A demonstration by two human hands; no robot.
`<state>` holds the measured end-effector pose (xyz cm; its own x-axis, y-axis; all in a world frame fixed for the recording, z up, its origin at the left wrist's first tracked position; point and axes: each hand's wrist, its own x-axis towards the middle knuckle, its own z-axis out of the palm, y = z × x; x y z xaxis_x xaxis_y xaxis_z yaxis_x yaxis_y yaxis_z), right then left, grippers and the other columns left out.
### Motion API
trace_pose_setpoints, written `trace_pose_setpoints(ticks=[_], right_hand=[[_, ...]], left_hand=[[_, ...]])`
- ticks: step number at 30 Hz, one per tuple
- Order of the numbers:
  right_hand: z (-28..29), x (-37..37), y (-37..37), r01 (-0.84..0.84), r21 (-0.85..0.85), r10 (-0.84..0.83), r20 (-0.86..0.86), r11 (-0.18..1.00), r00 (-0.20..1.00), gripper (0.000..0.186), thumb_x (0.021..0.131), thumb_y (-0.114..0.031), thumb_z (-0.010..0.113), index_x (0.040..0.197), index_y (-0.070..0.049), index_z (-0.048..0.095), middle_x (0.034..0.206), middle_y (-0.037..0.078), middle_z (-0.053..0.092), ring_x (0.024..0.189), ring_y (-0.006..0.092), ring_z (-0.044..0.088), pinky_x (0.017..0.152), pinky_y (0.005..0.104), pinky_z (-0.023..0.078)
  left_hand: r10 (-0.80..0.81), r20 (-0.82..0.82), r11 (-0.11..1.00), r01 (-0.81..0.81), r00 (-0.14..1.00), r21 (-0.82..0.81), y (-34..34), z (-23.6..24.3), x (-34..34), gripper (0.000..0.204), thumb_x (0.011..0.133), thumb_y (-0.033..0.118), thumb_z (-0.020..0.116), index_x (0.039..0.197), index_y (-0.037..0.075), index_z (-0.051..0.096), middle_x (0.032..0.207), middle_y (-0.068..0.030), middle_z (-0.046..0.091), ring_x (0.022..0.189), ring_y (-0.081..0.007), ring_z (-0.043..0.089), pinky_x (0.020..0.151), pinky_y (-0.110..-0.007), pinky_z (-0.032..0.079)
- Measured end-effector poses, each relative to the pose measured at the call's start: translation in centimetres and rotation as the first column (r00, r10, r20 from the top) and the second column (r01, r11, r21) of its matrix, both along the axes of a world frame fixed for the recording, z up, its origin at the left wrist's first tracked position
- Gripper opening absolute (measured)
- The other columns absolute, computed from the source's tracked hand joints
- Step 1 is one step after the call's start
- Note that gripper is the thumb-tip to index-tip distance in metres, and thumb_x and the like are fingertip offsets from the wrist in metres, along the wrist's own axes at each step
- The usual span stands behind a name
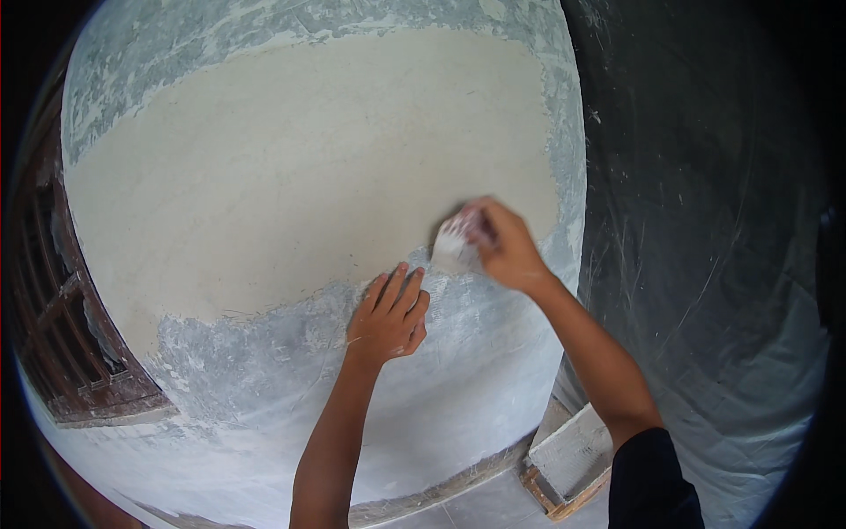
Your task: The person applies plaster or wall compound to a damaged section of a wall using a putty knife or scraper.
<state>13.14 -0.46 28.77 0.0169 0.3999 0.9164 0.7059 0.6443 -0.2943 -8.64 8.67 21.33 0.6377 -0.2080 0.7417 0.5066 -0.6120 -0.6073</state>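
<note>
My right hand (506, 249) grips a putty knife (453, 250) smeared with white, its blade against the wall at the lower edge of a cream plaster patch (300, 167). Motion blurs the knife a little, and my fingers hide its handle. To the left and slightly lower, my left hand (388, 319) rests on the wall with its fingers stretched out, holding nothing. Its fingertips lie near the patch's ragged lower border. Below and around the patch, the wall shows a blotchy grey-white coat (264, 379).
A brown window frame with bars (70, 326) is set in the wall at the left. Dark plastic sheeting (696, 220) hangs along the right side. On the grey tiled floor (485, 507), a whitish tray-like box with wooden edges (577, 454) stands near the wall's foot.
</note>
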Motion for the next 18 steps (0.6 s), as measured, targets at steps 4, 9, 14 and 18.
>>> trace_pose_setpoints(ticks=[4,9,14,18], right_hand=[[0.5,1.2,0.4,0.116,0.047,-0.104,-0.21,0.992,0.972,0.022,0.086,0.005,0.057,0.108,0.002,0.055,0.094,0.018,0.064,0.09,0.0272,0.065,0.081,0.0343,0.05],[-0.9,0.9,0.1,0.012,-0.038,-0.019,-0.19,0.999,0.982,0.023,0.086,0.007,0.056,0.108,0.0,0.055,0.093,0.015,0.064,0.088,0.0223,0.064,0.08,0.0311,0.05],[-0.5,3.1,0.2,0.171,0.072,-0.127,-0.41,0.983,0.903,0.018,0.09,0.004,0.053,0.107,0.0,0.053,0.093,0.012,0.061,0.083,0.018,0.061,0.078,0.0296,0.049],[-2.9,1.7,0.2,0.047,0.011,-0.042,-0.298,0.999,0.954,0.025,0.087,0.003,0.057,0.111,-0.001,0.052,0.093,0.013,0.062,0.083,0.0187,0.061,0.078,0.0302,0.049]], left_hand=[[0.01,0.001,1.0,-0.01,1.0,0.009,0.1,-0.1,0.1,0.025,0.077,0.024,0.056,0.098,0.012,0.065,0.133,-0.0076,0.057,0.127,-0.028,0.049,0.105,-0.045,0.038],[0.0,0.0,1.0,0.0,1.0,0.0,0.1,0.0,0.0,0.025,0.077,0.024,0.056,0.098,0.012,0.065,0.132,-0.0076,0.057,0.127,-0.0279,0.049,0.105,-0.045,0.038],[0.007,0.007,1.0,-0.007,1.0,0.008,0.0,0.0,0.1,0.025,0.078,0.024,0.056,0.097,0.012,0.065,0.132,-0.0074,0.058,0.128,-0.0279,0.049,0.106,-0.045,0.037],[0.008,0.006,1.0,-0.008,1.0,0.0,0.4,0.1,0.3,0.024,0.078,0.024,0.056,0.097,0.012,0.065,0.132,-0.0071,0.057,0.128,-0.0278,0.048,0.106,-0.044,0.037]])
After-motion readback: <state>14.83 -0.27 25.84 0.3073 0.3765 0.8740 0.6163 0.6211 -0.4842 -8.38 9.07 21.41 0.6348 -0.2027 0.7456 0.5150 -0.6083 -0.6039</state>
